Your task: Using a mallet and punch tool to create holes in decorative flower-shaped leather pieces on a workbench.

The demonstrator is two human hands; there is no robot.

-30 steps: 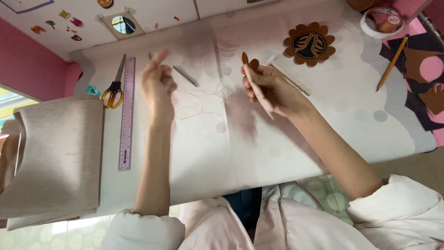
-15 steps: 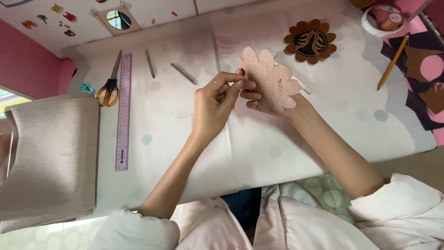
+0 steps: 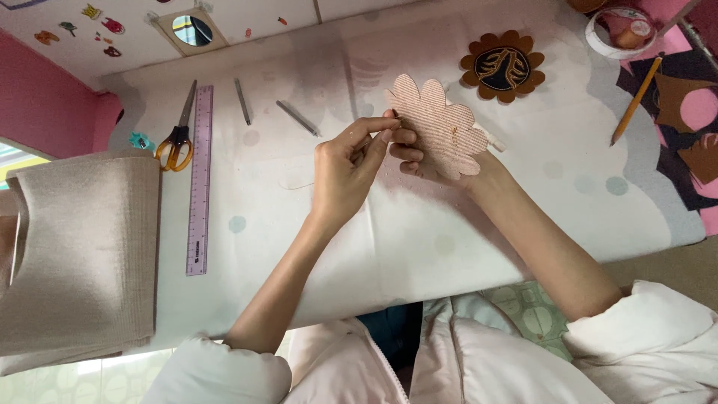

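A: What are the hands doing?

B: The right hand (image 3: 437, 161) holds a pink flower (image 3: 437, 127) up over the middle of the table (image 3: 419, 239). Its fingers are curled under the flower and pinch it near the left edge.

A: And the left hand (image 3: 348, 168)?

B: Its thumb and first finger are pressed shut at the flower's left edge. It may be pinching a needle, but that is too small to tell.

A: What is the flower like?

B: It looks thin, flat and light, like felt or cloth. I think it bends easily, so hold it by the edge with soft fingers and don't crush the petals.

A: What else is there?

B: A brown flower (image 3: 502, 67) lies near the far edge. Scissors (image 3: 178, 135) and a ruler (image 3: 200, 179) lie toward the left side, just beside each other. A pencil (image 3: 636, 101) lies at the right. Folded cloth (image 3: 78, 251) covers the left end.
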